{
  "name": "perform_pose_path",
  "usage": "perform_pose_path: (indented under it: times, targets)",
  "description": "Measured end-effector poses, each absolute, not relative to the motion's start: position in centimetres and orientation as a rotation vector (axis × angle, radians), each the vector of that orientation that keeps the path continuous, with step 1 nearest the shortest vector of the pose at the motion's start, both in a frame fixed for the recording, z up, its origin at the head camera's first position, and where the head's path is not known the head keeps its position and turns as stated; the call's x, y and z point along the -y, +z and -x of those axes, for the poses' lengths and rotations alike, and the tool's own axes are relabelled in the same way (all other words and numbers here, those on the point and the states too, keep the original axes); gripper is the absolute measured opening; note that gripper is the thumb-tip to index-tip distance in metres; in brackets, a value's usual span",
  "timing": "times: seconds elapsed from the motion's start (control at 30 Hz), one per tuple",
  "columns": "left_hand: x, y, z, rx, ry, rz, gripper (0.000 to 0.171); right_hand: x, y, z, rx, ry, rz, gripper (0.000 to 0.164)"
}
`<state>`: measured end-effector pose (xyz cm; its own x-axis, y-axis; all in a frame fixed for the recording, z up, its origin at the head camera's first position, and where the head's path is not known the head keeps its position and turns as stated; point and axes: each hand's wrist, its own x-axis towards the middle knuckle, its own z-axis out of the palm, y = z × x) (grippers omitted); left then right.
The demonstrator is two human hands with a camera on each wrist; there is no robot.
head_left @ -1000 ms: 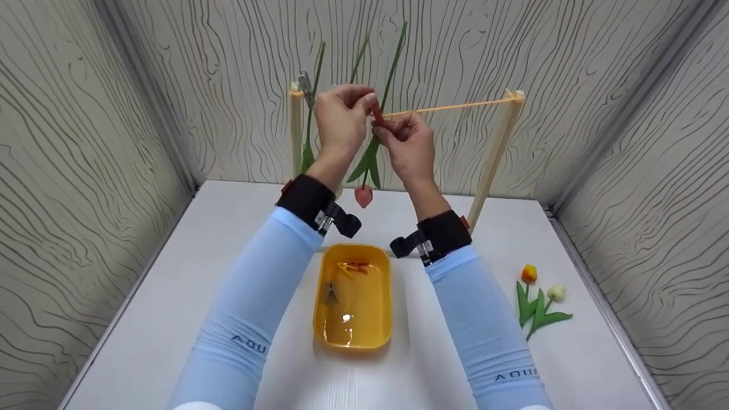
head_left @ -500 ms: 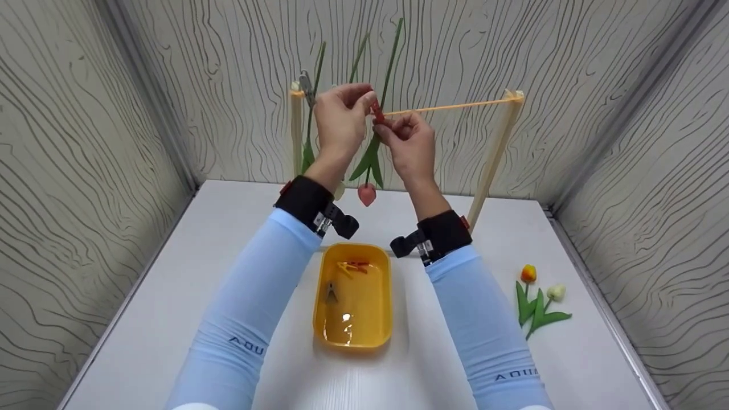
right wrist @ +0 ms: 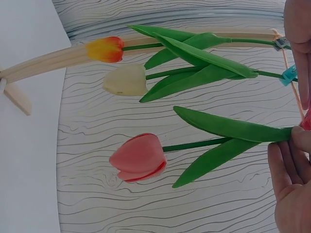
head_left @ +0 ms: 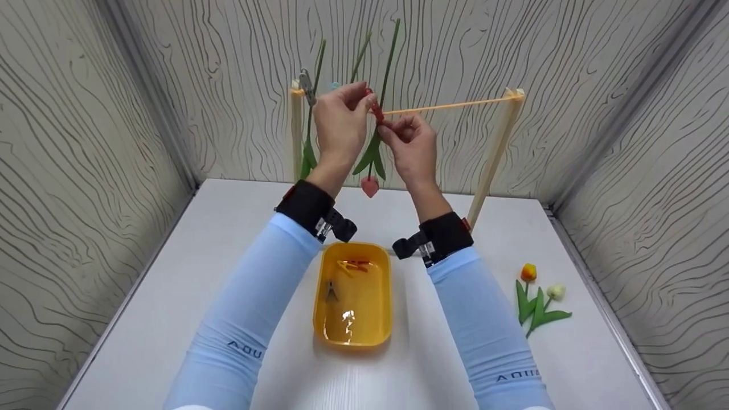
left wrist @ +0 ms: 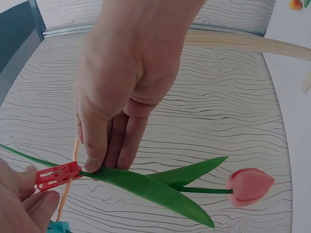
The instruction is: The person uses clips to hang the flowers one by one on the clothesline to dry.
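My left hand [head_left: 340,125] pinches a red clothespin [left wrist: 57,175] by its handle end. In the left wrist view, its front end meets the orange string [head_left: 450,107] and the green stem of an upside-down pink tulip [left wrist: 250,187]. My right hand [head_left: 414,151] pinches that stem just below the clothespin, above the leaves. To the left, a grey clothespin [head_left: 306,85] and a teal clothespin [right wrist: 288,75] hold an orange-yellow tulip [right wrist: 106,49] and a white tulip [right wrist: 125,80] on the string, blooms downward.
Wooden posts [head_left: 494,156] bear the string's ends. A yellow tray [head_left: 353,345] with several loose clothespins stands below my forearms. At the table's right side lie another orange-yellow tulip [head_left: 528,272] and another white tulip [head_left: 556,292]. Patterned walls enclose the table.
The pink tulip's bloom has risen slightly and shifted a little right, and its stem top has moved left. Both hands keep their pinch with only small movements.
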<state>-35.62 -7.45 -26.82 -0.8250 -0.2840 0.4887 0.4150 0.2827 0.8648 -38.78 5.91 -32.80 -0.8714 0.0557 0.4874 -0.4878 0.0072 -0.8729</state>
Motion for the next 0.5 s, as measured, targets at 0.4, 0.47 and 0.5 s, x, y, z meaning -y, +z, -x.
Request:
perform_pose_path:
  times: [0.4,0.47,0.5]
  targets:
    - [7.9,-27.3,34.8,1.911,-1.513,0.167,0.036,-8.0,-33.9,38.4,1.981,1.840,-0.399,0.014]
    - [8.0,-27.7,34.7,1.877,-1.493,0.190,0.033,-8.5,-34.4,38.3,1.986,1.836,-0.393,0.014]
    - [8.0,-28.0,34.6,1.858,-1.477,0.201,0.031,-8.8,-34.6,38.2,1.985,1.839,-0.391,0.013]
